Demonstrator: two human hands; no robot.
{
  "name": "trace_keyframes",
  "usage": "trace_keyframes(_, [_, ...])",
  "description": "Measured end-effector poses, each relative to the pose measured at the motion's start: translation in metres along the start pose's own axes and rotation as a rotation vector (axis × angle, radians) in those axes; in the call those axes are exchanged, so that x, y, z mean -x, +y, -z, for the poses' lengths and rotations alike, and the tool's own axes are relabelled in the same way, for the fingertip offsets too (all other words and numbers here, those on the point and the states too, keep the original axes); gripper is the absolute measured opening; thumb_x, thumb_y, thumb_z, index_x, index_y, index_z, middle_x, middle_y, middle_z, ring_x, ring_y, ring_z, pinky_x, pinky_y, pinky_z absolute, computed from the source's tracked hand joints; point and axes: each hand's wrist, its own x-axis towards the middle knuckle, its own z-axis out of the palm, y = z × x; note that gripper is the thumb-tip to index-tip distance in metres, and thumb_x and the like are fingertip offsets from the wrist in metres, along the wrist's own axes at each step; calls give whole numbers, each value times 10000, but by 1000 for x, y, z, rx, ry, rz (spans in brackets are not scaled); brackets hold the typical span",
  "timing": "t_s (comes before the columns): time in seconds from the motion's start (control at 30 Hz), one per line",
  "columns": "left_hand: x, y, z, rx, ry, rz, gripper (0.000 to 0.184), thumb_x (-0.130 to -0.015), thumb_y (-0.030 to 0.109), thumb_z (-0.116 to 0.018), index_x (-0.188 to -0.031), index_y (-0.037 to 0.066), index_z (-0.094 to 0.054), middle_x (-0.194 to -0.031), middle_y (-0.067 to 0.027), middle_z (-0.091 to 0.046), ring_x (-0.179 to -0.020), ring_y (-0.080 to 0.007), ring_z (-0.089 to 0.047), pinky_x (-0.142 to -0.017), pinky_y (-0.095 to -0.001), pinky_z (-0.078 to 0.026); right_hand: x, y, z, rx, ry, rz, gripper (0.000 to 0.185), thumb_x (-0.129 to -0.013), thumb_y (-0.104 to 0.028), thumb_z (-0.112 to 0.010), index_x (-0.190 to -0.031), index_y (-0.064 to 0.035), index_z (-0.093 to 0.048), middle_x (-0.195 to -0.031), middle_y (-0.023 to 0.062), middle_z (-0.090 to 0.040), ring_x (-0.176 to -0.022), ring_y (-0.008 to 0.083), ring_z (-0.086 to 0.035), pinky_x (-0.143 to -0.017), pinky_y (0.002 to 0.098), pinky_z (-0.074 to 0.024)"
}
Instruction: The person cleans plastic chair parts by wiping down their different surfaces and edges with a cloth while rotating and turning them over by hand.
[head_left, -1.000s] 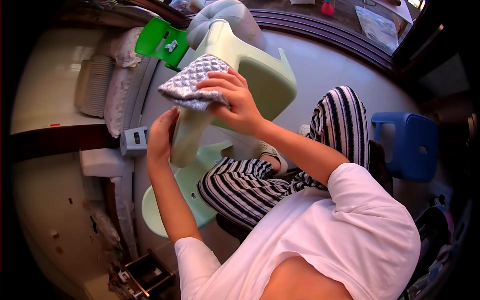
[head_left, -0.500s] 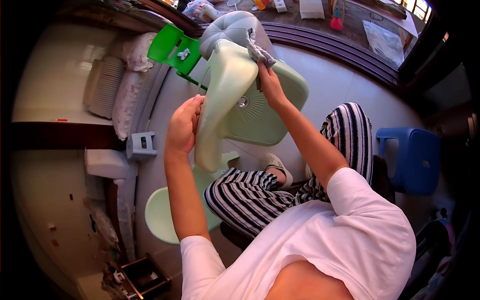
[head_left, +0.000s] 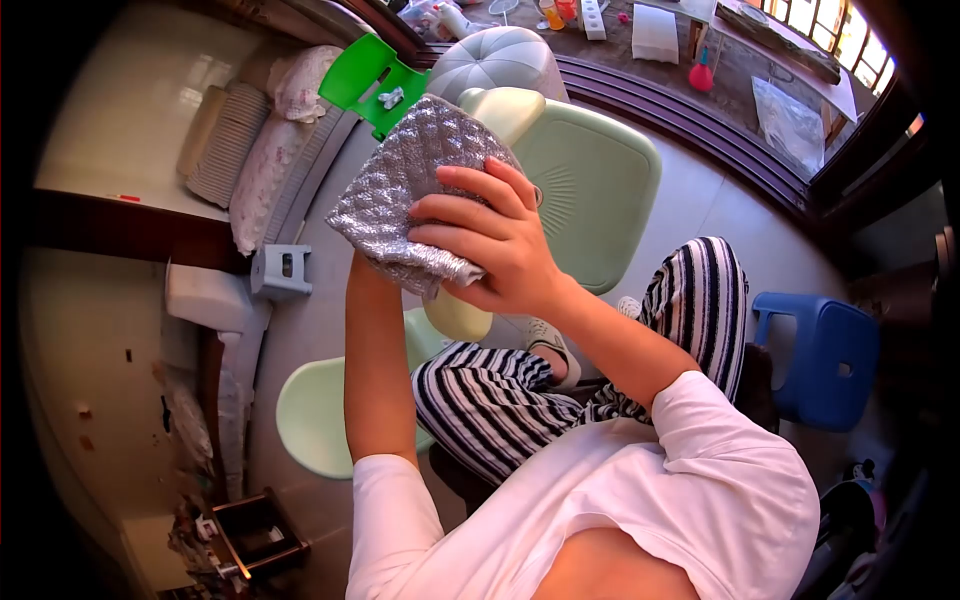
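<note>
My right hand (head_left: 492, 235) lies over a silvery quilted cloth (head_left: 405, 170), its thumb underneath and its fingers on top. The cloth spreads over the near part of a pale green plastic stool (head_left: 590, 190), which is tilted up in front of me. The stool's seat, with radiating grooves, faces me, and a rounded end shows below the cloth. The cloth hides my left hand; only the left forearm comes up to it.
A green chair (head_left: 368, 85) and a grey pouf (head_left: 495, 62) stand beyond. A light green seat (head_left: 315, 415) is below left, a small grey stool (head_left: 281, 271) left, a blue stool (head_left: 820, 360) right. Striped-trousered knees are close below.
The cloth has moved from the stool's far edge back toward the left and is spread out under my right hand. The stool has turned, and my left hand has gone out of sight behind the cloth.
</note>
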Motion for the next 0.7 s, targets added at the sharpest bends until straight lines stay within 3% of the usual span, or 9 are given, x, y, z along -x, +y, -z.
trace_keyframes(0.17, [8, -11, 5, -87, -109, 230, 252, -948, 187, -529, -1107, -5, -562, -997, -73, -637, -868, -140, -612, -732, -266, -509, -13, 46, 21, 59, 97, -87, 304, -693, -135, -696, -989, -91, -645, -1053, 38, -640, -1091, 260, -538, -1029, 458, -298])
trace_keyframes(0.23, [18, -10, -5, -102, -71, 212, 253, -955, 183, -509, -1101, -17, -563, -997, -76, -639, -863, -136, -611, -746, -254, -499, -7, 67, 27, -111, 207, -416, 199, -845, -134, -618, -1014, -32, -642, -1038, 84, -643, -1080, 282, -535, -999, 389, -344])
trace_keyframes(0.3, [24, -5, -12, -117, -90, 222, 250, -959, 175, -485, -1085, -26, -565, -978, -82, -641, -849, -126, -608, -744, -239, -490, 0, 73, 27, -295, 252, -658, 204, -891, -156, -580, -1036, -23, -631, -1060, 88, -636, -1103, 292, -522, -989, 373, -354])
trace_keyframes(0.37, [23, -3, -7, -137, -68, 216, 253, -962, 161, -465, -1088, -35, -564, -967, -88, -640, -857, -125, -607, -734, -231, -489, 7, 61, 11, -348, 416, -534, 225, -886, -149, -577, -1063, -16, -619, -1105, 90, -621, -1140, 305, -499, -1001, 383, -344])
trace_keyframes(0.43, [18, 1, 5, -145, -84, 220, 266, -950, 177, -493, -1098, -33, -565, -959, -86, -641, -835, -127, -609, -704, -236, -494, 0, 36, 16, -22, 175, -168, 302, -799, -170, -623, -1082, -63, -628, -1174, 67, -602, -1198, 300, -464, -1067, 468, -248])
trace_keyframes(0.47, [13, 5, 19, -197, -68, 270, 293, -917, 167, -535, -1132, -30, -555, -982, -87, -634, -839, -144, -620, -702, -250, -509, 0, 17, 11, -8, 79, -117, 331, -767, -217, -630, -1078, -103, -638, -1183, 46, -603, -1206, 297, -463, -1084, 488, -210])
trace_keyframes(0.5, [21, -2, 14, -249, 126, 19, 317, -898, 146, -525, -1163, -27, -541, -1036, -106, -625, -864, -165, -631, -728, -266, -523, 0, -4, 5, -69, -4, -56, 330, -765, -240, -613, -1071, -119, -641, -1195, 29, -600, -1232, 286, -453, -1096, 468, -203])
trace_keyframes(0.53, [27, 0, 13, -297, 229, -65, 318, -898, 145, -523, -1165, -27, -540, -1040, -107, -624, -867, -166, -631, -731, -267, -523, 7, -20, -4, -100, -96, -15, 331, -771, -257, -596, -1070, -123, -642, -1218, 22, -592, -1262, 268, -439, -1110, 457, -187])
trace_keyframes(0.7, [57, 28, -2, -297, 219, 31, 323, -899, 140, -509, -1175, -28, -534, -1061, -114, -619, -883, -171, -631, -746, -270, -524, 41, -37, -30, -125, -107, 48, 288, -863, -287, -563, -1083, -135, -670, -1241, 18, -597, -1275, 247, -433, -1130, 422, -160])
